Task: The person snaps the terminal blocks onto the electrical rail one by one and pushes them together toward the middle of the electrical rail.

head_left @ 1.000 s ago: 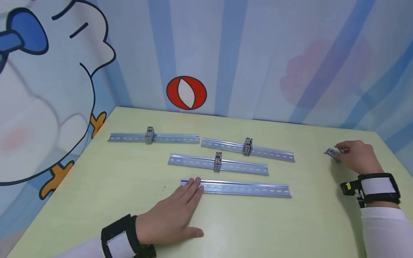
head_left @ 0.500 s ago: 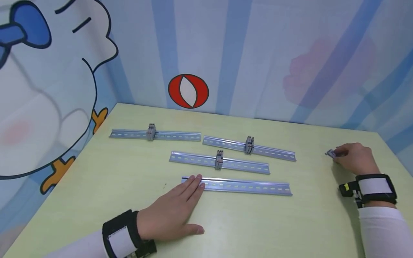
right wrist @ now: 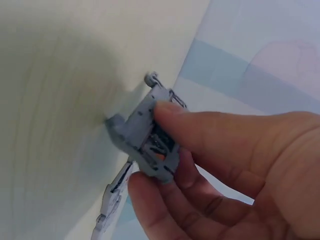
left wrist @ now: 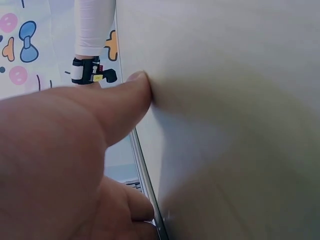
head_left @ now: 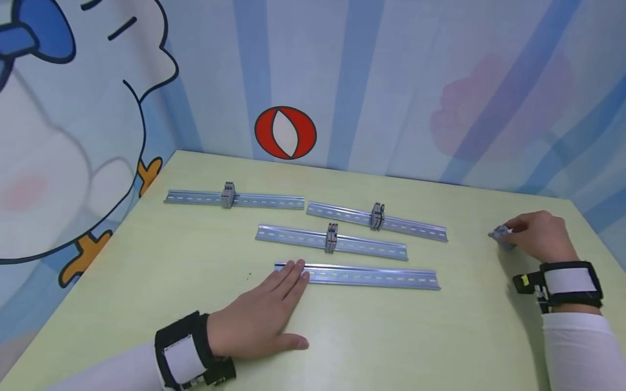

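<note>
My left hand (head_left: 256, 320) lies flat on the table, its fingertips resting on the left end of the nearest metal DIN rail (head_left: 371, 276). No block sits on the visible part of that rail. At the table's right side, my right hand (head_left: 540, 236) pinches a grey DIN-rail terminal block (right wrist: 142, 130) between thumb and fingers, close over the table. In the right wrist view a second terminal block (right wrist: 112, 197) shows just past the fingertips. The left wrist view catches my left thumb (left wrist: 125, 102) against the tabletop.
Beyond the nearest rail lie a middle rail (head_left: 371, 247), a back left rail (head_left: 269, 201) and a back right rail (head_left: 415, 228). Each carries upright grey terminal blocks, such as the middle blocks (head_left: 331, 238). A patterned wall (head_left: 381, 81) borders the table's far edge.
The right hand, which was down at the blocks on the right, now holds one terminal block and has barely shifted. The left hand stays on the rail. The head view has tilted slightly.
</note>
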The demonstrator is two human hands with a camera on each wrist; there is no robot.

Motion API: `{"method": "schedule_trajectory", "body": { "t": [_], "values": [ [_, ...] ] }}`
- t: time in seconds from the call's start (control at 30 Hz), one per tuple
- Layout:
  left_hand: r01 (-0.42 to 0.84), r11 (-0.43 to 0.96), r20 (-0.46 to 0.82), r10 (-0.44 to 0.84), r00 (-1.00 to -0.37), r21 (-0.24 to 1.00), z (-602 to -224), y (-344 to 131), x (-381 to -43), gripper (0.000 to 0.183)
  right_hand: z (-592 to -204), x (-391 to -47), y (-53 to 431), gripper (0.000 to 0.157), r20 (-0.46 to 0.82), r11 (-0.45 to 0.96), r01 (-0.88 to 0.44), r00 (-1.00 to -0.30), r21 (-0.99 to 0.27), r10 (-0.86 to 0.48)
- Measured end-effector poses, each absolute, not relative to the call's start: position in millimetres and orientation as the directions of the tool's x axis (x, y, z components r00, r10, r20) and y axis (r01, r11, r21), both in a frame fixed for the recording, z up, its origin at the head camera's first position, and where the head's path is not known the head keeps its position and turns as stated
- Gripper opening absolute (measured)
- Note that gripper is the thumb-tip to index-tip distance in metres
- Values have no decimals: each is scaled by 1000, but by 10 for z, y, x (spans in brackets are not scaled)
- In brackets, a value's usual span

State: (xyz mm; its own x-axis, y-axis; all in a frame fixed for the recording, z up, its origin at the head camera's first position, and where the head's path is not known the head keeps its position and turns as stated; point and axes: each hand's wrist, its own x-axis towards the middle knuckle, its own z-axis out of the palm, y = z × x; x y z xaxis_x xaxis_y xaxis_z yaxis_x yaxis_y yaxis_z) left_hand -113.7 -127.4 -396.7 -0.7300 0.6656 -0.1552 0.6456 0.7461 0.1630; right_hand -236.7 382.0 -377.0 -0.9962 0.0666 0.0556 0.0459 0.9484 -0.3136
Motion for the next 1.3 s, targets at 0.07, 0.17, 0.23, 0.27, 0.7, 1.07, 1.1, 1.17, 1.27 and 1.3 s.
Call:
{"method": "schedule_trajectory", "body": {
  "t": [0.07,0.17,0.23,0.27,0.7,1.07,1.1,1.17,1.27,1.3],
  "values": [
    [647,744,-147,668,-730,167,-3954,-1272,-1133,100,-3747,-2359,3808,34,59,949,31,-997,-315,52],
    [649,742,-144,670,-728,171,-3941,-1272,-1133,99,-3717,-2347,3789,29,33,947,24,-999,-321,36],
    [649,739,-140,673,-727,180,-3933,-1274,-1131,99,-3698,-2339,3780,30,6,944,22,-1000,-329,25],
    [649,739,-141,673,-726,184,-3934,-1274,-1130,99,-3688,-2334,3776,31,-10,943,22,-1000,-333,20],
    [653,734,-132,677,-724,186,-3931,-1283,-1133,100,-3451,-2224,3525,36,-68,948,-30,-996,-316,-54],
    [652,734,-131,677,-724,189,-3926,-1285,-1133,99,-3220,-2057,3095,37,-150,940,-74,-980,-332,-131],
    [652,734,-131,677,-724,189,-3925,-1285,-1133,99,-3208,-2040,3052,37,-156,940,-86,-977,-331,-144],
    [651,735,-133,676,-725,187,-3928,-1284,-1135,100,-3189,-2000,2958,37,-165,940,-110,-971,-322,-171],
    [653,735,-130,676,-725,182,-3944,-1286,-1140,100,-3171,-1944,2813,32,-179,938,-157,-959,-309,-220],
    [652,737,-133,675,-726,181,-3951,-1286,-1141,100,-3168,-1927,2764,30,-183,936,-171,-955,-308,-234]
  ]
}}
